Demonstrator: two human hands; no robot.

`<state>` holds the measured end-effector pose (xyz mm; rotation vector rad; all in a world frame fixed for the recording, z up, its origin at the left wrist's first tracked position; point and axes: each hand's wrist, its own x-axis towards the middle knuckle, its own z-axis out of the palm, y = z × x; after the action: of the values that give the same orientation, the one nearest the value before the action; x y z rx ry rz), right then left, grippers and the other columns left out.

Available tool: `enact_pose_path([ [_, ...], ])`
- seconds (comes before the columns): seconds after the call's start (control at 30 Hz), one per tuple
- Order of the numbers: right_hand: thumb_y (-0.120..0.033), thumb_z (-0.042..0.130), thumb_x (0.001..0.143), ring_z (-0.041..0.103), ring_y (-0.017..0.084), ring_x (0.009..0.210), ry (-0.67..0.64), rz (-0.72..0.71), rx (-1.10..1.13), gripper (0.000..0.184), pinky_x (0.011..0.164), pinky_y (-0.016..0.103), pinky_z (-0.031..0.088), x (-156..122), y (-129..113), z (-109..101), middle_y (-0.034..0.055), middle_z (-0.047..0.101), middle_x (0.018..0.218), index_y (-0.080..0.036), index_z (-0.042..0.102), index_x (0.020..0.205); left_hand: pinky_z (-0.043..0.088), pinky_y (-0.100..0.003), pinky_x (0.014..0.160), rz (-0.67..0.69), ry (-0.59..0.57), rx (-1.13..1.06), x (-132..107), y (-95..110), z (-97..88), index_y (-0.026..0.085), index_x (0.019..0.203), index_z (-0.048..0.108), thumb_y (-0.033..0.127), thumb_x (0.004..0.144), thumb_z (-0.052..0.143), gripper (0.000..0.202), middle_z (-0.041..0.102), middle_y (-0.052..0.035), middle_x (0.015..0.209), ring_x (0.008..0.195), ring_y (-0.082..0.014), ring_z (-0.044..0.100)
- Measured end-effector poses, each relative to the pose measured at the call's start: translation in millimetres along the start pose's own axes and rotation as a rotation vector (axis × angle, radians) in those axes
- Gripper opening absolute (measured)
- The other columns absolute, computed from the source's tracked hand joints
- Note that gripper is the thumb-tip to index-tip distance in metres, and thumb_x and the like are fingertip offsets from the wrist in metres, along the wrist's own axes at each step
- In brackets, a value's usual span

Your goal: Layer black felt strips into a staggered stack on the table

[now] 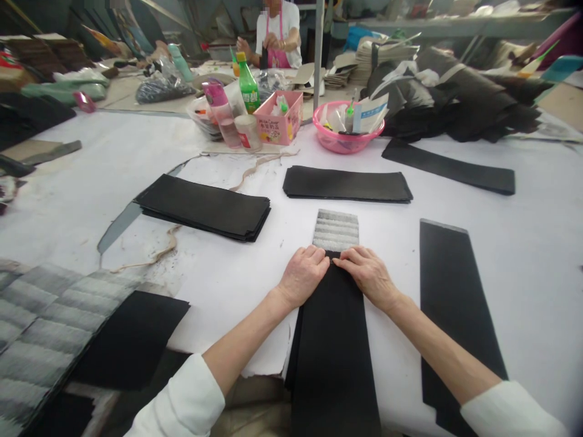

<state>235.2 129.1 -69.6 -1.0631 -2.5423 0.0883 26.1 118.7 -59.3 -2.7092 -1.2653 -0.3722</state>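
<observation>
A long black strip of sheet material (334,352) runs from the table's near edge up to my hands. Its far end meets a short grey-and-white striped piece (337,227) that lies flat beyond my fingers. My left hand (305,273) has its fingers curled on the left side of the strip's far edge, closed on it. My right hand (367,273) pinches the same edge from the right, thumb and fingertips close to the left hand's. More black layers show under the strip's left side.
Stacked black strips (204,206) lie ahead to the left, with another black stack (348,184) beyond the striped piece. At right is a long black piece (455,303). Striped sheets (54,328) fill the near left. A pink basin (348,142) stands farther back; a person (277,36) sits beyond.
</observation>
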Motion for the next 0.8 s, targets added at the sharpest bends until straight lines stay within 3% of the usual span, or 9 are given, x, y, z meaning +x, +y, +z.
enact_pose_path([
  [0.4,-0.019,0.041,0.099,0.05,0.023,0.102,-0.085,-0.063,-0.08,0.026,0.087,0.037,0.042,-1,-3,-7,0.0091,0.061,0.106,-0.016,0.06,0.116,0.041,-0.036,0.078,0.044,-0.072,0.088,1,5,-7.3,0.015,0.113,0.057,0.019,0.097,0.045,0.02,0.057,-0.006,0.096,0.094,-0.022,0.052],
  [0.8,-0.017,0.042,0.098,0.053,0.022,0.1,-0.053,-0.051,-0.012,0.024,0.084,0.037,0.043,-4,0,-8,0.0087,0.063,0.103,-0.019,0.064,0.108,0.04,-0.037,0.079,0.057,-0.067,0.117,3,10,-10.0,0.016,0.117,0.055,0.018,0.097,0.042,0.024,0.058,-0.0069,0.096,0.094,-0.0225,0.053],
])
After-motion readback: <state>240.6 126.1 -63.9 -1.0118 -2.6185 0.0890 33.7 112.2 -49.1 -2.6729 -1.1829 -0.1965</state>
